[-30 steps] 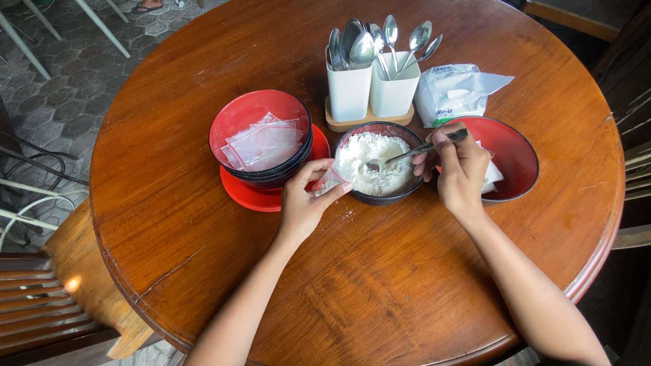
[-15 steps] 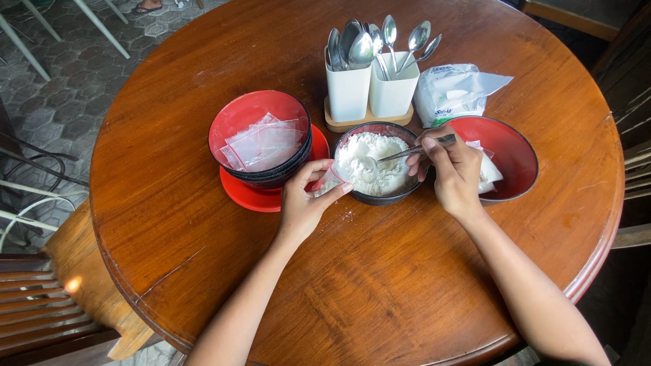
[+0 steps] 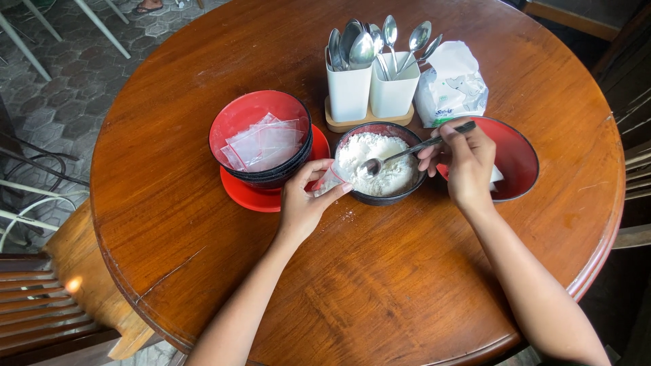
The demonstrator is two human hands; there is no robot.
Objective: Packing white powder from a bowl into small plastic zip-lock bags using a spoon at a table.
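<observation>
White powder fills the bowl (image 3: 380, 129); our left hand (image 3: 303, 203) pinches a bag (image 3: 327, 181) open at its rim, while right-hand fingers (image 3: 453, 139) grip the spoon (image 3: 407, 150) to scoop.

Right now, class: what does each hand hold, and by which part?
The right hand grips a metal spoon by its handle end. The left hand pinches a small clear plastic bag at its edge.
</observation>
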